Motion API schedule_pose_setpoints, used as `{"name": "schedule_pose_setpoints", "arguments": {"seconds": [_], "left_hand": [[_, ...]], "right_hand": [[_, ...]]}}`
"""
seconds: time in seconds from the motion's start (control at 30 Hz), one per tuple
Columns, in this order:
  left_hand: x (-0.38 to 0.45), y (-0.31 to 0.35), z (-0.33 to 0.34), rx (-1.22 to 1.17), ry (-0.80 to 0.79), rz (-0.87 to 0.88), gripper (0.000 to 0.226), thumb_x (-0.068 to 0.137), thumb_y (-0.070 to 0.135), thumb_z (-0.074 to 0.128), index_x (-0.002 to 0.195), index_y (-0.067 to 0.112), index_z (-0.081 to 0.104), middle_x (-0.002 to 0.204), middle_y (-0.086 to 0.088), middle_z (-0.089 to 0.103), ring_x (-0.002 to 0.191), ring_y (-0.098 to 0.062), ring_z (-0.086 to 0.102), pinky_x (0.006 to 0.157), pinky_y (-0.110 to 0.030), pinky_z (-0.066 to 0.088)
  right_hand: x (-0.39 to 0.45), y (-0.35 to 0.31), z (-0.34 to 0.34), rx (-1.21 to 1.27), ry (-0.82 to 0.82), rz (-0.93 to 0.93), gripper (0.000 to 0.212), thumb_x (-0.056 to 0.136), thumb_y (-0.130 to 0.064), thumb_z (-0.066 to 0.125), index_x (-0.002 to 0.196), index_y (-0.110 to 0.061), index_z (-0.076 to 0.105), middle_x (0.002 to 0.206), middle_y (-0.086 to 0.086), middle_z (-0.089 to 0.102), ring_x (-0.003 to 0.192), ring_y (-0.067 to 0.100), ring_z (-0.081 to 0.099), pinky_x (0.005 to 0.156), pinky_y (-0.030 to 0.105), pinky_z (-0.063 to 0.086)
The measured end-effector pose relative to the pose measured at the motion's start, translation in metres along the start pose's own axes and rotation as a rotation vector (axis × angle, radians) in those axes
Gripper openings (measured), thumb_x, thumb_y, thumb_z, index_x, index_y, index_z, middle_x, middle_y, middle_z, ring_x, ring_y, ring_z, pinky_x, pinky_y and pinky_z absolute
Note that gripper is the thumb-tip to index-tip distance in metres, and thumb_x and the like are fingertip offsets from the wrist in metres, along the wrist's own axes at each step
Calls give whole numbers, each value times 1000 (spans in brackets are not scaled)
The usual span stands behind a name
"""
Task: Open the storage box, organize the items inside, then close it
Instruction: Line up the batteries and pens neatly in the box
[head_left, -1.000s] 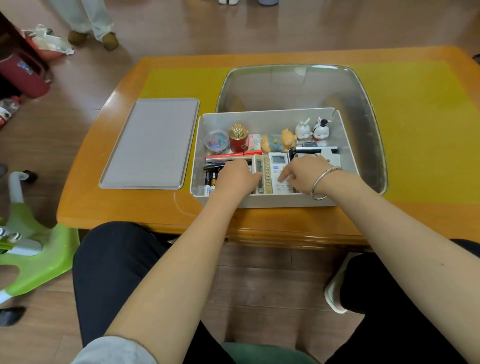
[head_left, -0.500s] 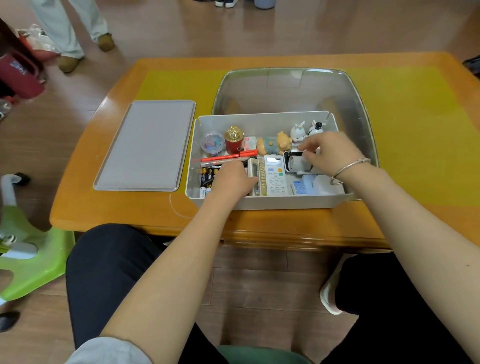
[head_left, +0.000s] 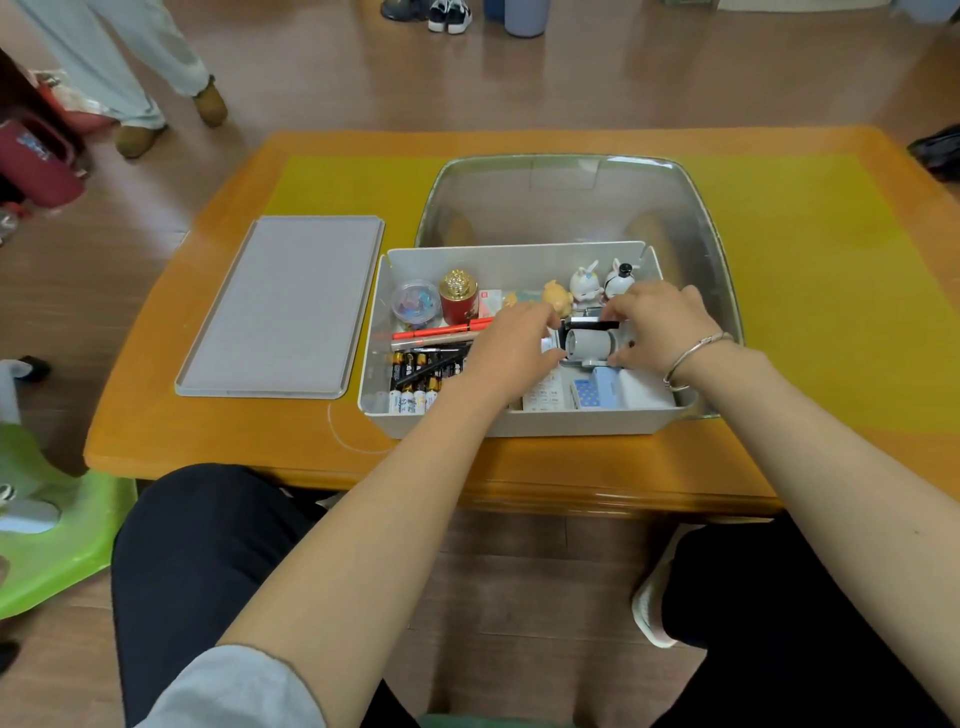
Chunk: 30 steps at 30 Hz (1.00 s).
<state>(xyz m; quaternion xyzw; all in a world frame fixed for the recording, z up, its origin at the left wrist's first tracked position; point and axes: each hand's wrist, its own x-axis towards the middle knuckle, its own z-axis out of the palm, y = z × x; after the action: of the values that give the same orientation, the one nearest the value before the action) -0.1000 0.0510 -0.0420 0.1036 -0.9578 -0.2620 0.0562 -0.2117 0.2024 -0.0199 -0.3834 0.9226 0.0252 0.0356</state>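
A seated person works with both hands inside an open grey storage box (head_left: 519, 423) at the near edge of an orange tabletop (head_left: 810, 457). The left hand (head_left: 511, 345) and right hand (head_left: 657, 325) close from either side on a small grey cylindrical device (head_left: 589, 347) in the middle of the box, each grip curled against one of its ends; a black piece sits along the device's far edge, though blur makes its form hard to tell. A bangle (head_left: 693, 358) circles the right wrist. Left of the left grip lie a row of batteries (head_left: 415, 382) and a red pen (head_left: 441, 331); beyond them stand a red jar with a gold cap (head_left: 459, 299) and a clear round tub (head_left: 414, 304). Just beyond the right grip stand two white rabbit figurines (head_left: 602, 280), with a tan figurine (head_left: 557, 297) beside them. Below the right grip sits a blue dotted case (head_left: 589, 392). The box's flat grey lid (head_left: 283, 306) lies well to the left of both hands, and a clear plastic bin (head_left: 571, 200) stands behind the box.
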Motion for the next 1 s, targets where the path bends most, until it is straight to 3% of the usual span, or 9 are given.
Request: {"name": "schedule_pose_setpoints", "arguments": {"seconds": [0.17,0.43,0.63,0.8,1.0], "left_hand": [[12,8,7,25,8,19,35,89,27,65,121,18,56,117,-5,58,109,-23,52,87,-39,47],[22,8,17,65,-37,34,49,86,30,69,131,19,53,125,-7,55,116,-26,49,92,-38,44],[25,7,22,126,-80,31,52,83,34,72,129,19,53,125,-6,55,115,-25,48,92,-39,40],[22,1,17,142,-76,91,42,88,39,65,123,18,54,117,-4,62,107,-25,54,92,-40,42],[9,-13,4,-38,-101,93,40,90,35,63,126,18,54,116,1,61,98,-17,56,84,-36,48]], "right_hand": [[7,3,6,6,45,-12,39,71,-38,73,107,-29,61,111,0,57,109,24,47,87,37,29],[14,10,5,105,166,55,22,84,-32,63,104,-22,60,103,3,65,100,28,56,82,36,31],[28,14,3,-52,118,21,26,91,-19,47,107,-26,66,104,4,67,102,31,55,82,35,32],[35,16,3,-67,112,17,21,90,-24,53,101,-30,69,102,0,69,103,28,54,84,35,33],[36,21,5,-99,21,6,17,85,-29,63,101,-32,68,101,-2,67,107,26,49,87,35,30]]}}
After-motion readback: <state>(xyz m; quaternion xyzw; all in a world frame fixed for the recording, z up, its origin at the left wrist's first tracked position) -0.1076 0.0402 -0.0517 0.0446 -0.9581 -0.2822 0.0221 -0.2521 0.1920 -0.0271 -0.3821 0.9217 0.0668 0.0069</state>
